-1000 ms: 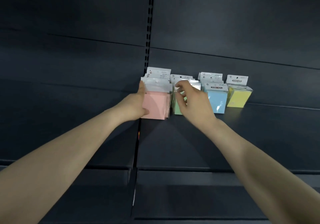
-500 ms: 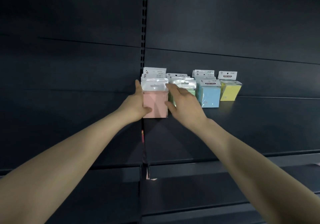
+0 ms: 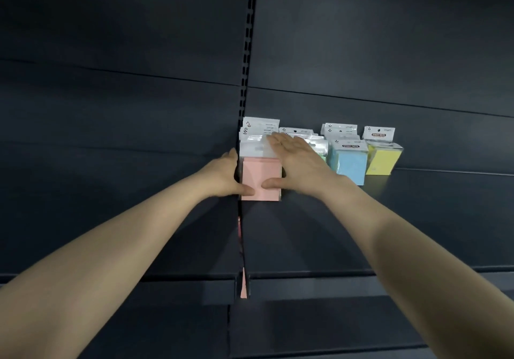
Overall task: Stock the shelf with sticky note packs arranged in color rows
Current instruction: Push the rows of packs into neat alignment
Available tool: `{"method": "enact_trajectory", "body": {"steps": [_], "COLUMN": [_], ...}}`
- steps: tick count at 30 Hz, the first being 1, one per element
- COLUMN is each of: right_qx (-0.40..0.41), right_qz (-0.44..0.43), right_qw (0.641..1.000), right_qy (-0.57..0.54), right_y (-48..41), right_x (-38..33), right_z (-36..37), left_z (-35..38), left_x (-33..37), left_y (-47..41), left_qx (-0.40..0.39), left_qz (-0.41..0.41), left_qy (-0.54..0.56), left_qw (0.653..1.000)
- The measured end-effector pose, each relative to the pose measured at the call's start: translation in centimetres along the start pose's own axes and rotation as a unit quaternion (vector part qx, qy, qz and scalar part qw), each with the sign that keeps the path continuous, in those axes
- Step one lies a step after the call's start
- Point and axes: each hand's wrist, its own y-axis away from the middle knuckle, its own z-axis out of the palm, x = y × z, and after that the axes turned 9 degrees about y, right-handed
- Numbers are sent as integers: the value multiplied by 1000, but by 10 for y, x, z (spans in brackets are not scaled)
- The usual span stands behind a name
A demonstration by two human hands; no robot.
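Risks first, near to far:
- The front pink pack (image 3: 260, 175) stands right at the left end of the shelf (image 3: 417, 219), hard against the slotted upright (image 3: 246, 66). There's a gap between shelf sections under it. A push left could tip a pack into that gap. A pink sliver (image 3: 243, 289) shows in the gap lower down; can't tell what it is.
- The packs are film-wrapped, likely slippery. Uneven pressure could skew the front one or shove the pink row behind it out of line.
- The right forearm crosses close over the green pack (image 3: 322, 157). A sideways drag could knock that row over.

Hands:
- Left hand (image 3: 222, 175): laid against the pack's left side, the one visible finger straight and pointing up, thumb on the lower front face. Other fingers hidden.
- Right hand (image 3: 297, 161): spread fairly wide, fingers straight and flat across the clear header, thumb on the front face.
- My read: they're squaring the pack between them, bracing rather than gripping.

Further along the shelf, left to right: pink row, green row (mostly hidden by the right hand), blue pack (image 3: 347, 164) fronting its row, yellow pack (image 3: 381, 161) set further back. All upright, headers up. The back panel (image 3: 389, 39) sits behind them.
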Motion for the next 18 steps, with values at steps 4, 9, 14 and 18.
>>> {"method": "enact_trajectory", "body": {"steps": [4, 9, 14, 18], "right_qx": [-46, -59, -90, -141], "right_qz": [-12, -14, 36, 16], "right_qw": [999, 996, 993, 989], "right_qy": [7, -60, -62, -27], "right_y": [-16, -16, -29, -41], "right_x": [4, 10, 25, 25], "right_z": [0, -2, -13, -4], "left_z": [2, 0, -10, -3], "left_x": [4, -6, -6, -4], "left_y": [-7, -8, -15, -22], "left_qx": [-23, -38, -70, -81], "left_qz": [-3, 5, -16, -7], "left_qy": [16, 37, 108, 130], "left_qw": [1000, 999, 992, 988]}}
